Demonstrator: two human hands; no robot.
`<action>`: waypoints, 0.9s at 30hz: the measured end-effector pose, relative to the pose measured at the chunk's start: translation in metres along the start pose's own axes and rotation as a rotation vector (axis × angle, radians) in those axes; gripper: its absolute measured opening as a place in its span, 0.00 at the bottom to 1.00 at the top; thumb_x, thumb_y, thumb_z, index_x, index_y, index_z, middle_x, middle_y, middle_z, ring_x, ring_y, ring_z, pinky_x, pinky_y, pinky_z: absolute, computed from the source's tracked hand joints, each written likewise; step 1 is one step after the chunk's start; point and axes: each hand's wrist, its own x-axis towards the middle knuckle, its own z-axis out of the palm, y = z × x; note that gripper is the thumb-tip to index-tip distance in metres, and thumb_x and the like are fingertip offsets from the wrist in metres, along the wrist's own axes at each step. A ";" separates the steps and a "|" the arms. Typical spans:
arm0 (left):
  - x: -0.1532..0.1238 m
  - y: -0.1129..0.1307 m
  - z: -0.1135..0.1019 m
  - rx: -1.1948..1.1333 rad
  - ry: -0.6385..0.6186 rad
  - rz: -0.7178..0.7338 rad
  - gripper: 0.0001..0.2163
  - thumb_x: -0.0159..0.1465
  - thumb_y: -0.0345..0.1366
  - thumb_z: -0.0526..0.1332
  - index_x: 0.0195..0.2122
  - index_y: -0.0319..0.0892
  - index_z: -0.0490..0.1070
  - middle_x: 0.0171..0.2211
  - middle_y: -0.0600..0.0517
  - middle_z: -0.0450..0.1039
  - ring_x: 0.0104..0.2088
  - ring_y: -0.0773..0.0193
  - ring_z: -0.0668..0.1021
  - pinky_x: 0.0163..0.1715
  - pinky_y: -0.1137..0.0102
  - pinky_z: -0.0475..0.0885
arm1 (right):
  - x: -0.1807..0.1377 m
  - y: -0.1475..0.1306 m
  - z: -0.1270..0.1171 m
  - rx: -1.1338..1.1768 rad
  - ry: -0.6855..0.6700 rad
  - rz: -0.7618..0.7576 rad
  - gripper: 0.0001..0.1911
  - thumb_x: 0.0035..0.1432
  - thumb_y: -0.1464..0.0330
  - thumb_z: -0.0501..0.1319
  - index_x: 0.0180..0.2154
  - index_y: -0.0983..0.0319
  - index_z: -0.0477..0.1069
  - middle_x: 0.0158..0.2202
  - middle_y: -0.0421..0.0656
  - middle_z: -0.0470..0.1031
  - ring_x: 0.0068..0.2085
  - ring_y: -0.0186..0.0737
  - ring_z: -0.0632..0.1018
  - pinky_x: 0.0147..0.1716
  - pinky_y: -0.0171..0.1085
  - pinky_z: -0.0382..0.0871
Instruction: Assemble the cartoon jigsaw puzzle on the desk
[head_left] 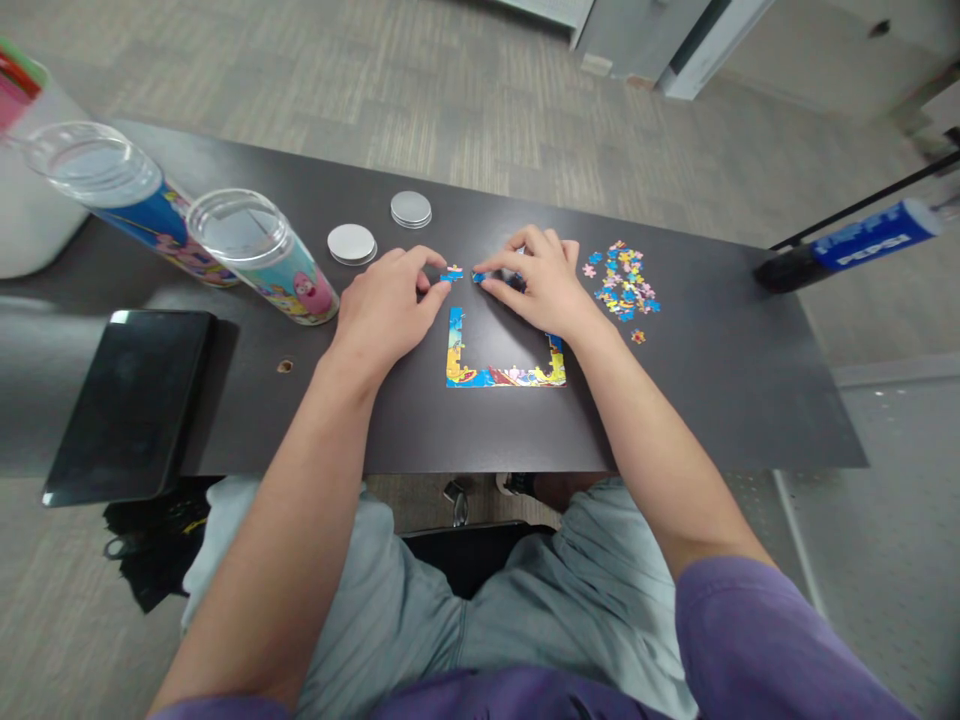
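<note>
A small blue puzzle piece (452, 273) sits pinched in the left hand (386, 310), its grip closed on it just above the desk (712, 380). The right hand (544, 280) pinches a second piece (478, 277) just beside it, edges facing as if to mate. Below lies the half-built puzzle border (504, 375); loose pieces (624, 282) are heaped within the right hand's reach.

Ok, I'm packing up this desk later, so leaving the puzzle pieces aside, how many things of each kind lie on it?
Clear tubes: 2
Round metal lids: 2
Black tablet: 1
Pepsi bottle: 1
Part-built puzzle frame: 1
Total: 7
</note>
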 end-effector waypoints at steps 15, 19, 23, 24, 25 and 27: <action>0.002 -0.011 0.007 -0.048 0.039 0.049 0.12 0.84 0.41 0.72 0.63 0.55 0.92 0.55 0.50 0.91 0.51 0.47 0.89 0.49 0.53 0.76 | 0.000 0.010 -0.004 0.043 0.051 0.022 0.10 0.88 0.59 0.69 0.50 0.55 0.86 0.64 0.56 0.87 0.68 0.76 0.82 0.73 0.73 0.67; 0.002 -0.012 0.006 -0.048 0.040 0.059 0.12 0.84 0.41 0.72 0.63 0.56 0.92 0.54 0.50 0.91 0.51 0.47 0.89 0.49 0.53 0.76 | -0.002 0.010 -0.014 0.079 -0.011 0.001 0.09 0.85 0.61 0.70 0.58 0.53 0.89 0.64 0.53 0.86 0.68 0.74 0.82 0.74 0.72 0.65; 0.001 -0.011 0.005 -0.046 0.021 0.051 0.13 0.84 0.41 0.72 0.65 0.55 0.92 0.55 0.49 0.91 0.51 0.47 0.89 0.50 0.53 0.77 | -0.004 0.006 -0.016 0.100 -0.079 -0.033 0.08 0.82 0.61 0.73 0.56 0.52 0.91 0.63 0.52 0.86 0.68 0.73 0.81 0.75 0.72 0.65; 0.001 -0.010 0.004 -0.045 0.017 0.048 0.12 0.84 0.41 0.72 0.65 0.54 0.92 0.55 0.49 0.91 0.51 0.47 0.89 0.51 0.53 0.77 | -0.004 0.005 -0.015 0.101 -0.081 -0.033 0.07 0.82 0.61 0.73 0.55 0.52 0.90 0.63 0.52 0.86 0.68 0.73 0.81 0.75 0.71 0.65; 0.001 -0.010 0.004 -0.044 0.016 0.045 0.12 0.84 0.41 0.73 0.65 0.54 0.92 0.55 0.49 0.91 0.51 0.47 0.89 0.51 0.53 0.77 | -0.004 0.005 -0.013 0.100 -0.079 -0.033 0.06 0.82 0.61 0.74 0.53 0.53 0.89 0.63 0.52 0.86 0.68 0.73 0.81 0.75 0.71 0.65; 0.001 -0.009 0.004 -0.041 0.019 0.042 0.12 0.83 0.41 0.73 0.64 0.54 0.92 0.55 0.49 0.90 0.51 0.47 0.89 0.51 0.54 0.77 | -0.003 0.005 -0.011 0.094 -0.073 -0.029 0.05 0.82 0.61 0.74 0.51 0.54 0.88 0.63 0.52 0.86 0.68 0.73 0.81 0.75 0.71 0.65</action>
